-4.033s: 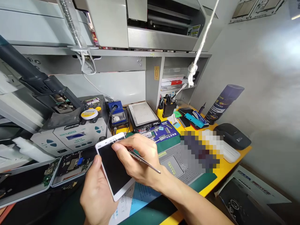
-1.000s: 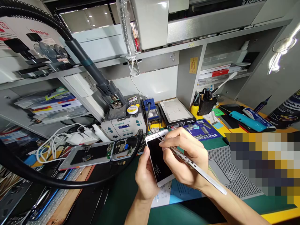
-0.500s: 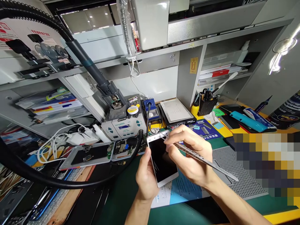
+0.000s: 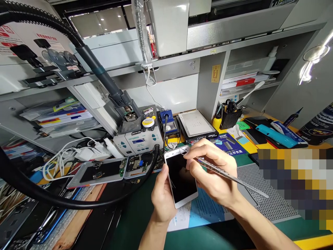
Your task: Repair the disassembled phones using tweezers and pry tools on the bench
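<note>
My left hand [image 4: 163,196] grips the white smartphone [image 4: 182,177] along its left edge, thumb on the rim. The phone is tilted, its black screen facing up, and a pale glare streak lies on the glass. My right hand [image 4: 214,173] is closed in a pen-like pinch around a slim metal pry tool [image 4: 243,181]. The tool's flat rounded end sticks out past the wrist to the right. Its working tip is hidden behind the fingers near the phone's upper right edge, so contact there cannot be made out. Under the phone lies a blue and white printed sheet [image 4: 201,210].
A hot-air rework station [image 4: 140,142] stands behind, its thick black hose [image 4: 85,205] looping across the left. Open trays with circuit boards [image 4: 102,172] lie left of the phone. A perforated grey mat [image 4: 270,194] is at right, a black tool holder [image 4: 230,118] farther back.
The pry tool has turned slightly in my right fingers, and the lettering on its handle no longer shows. Glare on the screen has shifted. My left hand keeps its hold.
</note>
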`<state>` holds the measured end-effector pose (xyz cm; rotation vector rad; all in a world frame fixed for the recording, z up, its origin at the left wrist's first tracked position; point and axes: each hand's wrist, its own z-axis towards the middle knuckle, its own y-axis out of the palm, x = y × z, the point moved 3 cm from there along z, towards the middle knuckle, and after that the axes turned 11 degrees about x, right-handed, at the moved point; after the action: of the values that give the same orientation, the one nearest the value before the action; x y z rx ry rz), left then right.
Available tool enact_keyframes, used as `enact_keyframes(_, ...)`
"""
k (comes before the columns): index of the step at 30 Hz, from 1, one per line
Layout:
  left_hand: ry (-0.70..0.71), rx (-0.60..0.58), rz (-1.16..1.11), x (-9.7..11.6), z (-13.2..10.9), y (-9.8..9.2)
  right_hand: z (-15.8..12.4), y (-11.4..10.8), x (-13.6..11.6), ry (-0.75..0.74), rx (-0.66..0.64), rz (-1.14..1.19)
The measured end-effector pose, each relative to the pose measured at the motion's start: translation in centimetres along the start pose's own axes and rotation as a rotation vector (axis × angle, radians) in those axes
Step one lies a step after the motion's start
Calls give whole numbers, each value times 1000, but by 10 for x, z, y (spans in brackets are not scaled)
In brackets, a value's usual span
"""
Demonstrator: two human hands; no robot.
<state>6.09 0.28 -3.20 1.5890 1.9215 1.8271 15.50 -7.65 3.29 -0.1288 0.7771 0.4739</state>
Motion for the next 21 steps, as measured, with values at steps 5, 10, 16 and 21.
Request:
enact_keyframes(5,-18,-24,-7,0,-1,3,-1,0,1,-7,34,-28)
enact_keyframes(10,-27,-18,-4,1,-2,3,0,3,-3,-62,-10,-14)
enact_keyframes(16,-39,-29,-7,1,-3,3,0,2,-2,-49,7,-22)
enact_keyframes(21,-29,-39,-14,1,-2,2,0,3,-3,-64,-28,-28)
